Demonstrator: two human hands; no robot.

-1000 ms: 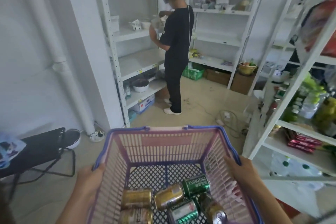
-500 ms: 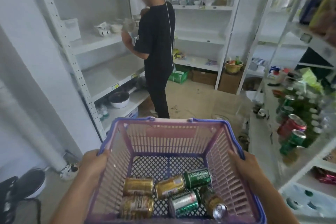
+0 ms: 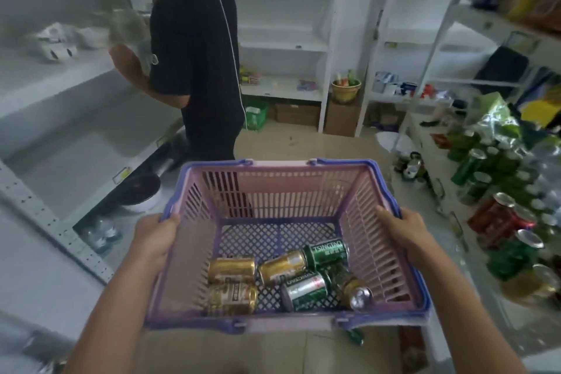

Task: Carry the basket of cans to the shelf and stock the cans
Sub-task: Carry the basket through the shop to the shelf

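Observation:
I hold a pink basket (image 3: 282,188) with a purple rim in front of me, above the floor. My left hand (image 3: 156,238) grips its left rim and my right hand (image 3: 405,232) grips its right rim. Several cans lie on their sides on the mesh bottom: gold cans (image 3: 232,270) on the left and green cans (image 3: 326,250) on the right. To my right a white shelf (image 3: 437,173) carries standing green and red cans (image 3: 501,218) and bottles.
A person in a black shirt (image 3: 197,48) stands close ahead on the left, facing a white shelf unit (image 3: 57,118). Cardboard boxes (image 3: 297,114), a green crate and a yellow pot (image 3: 346,89) sit by the far shelving. Tan floor runs between the shelf rows.
I have walked forward into the aisle. The person and the left shelves are much closer, and the right shelf with cans has come alongside. My hands keep their hold on the basket.

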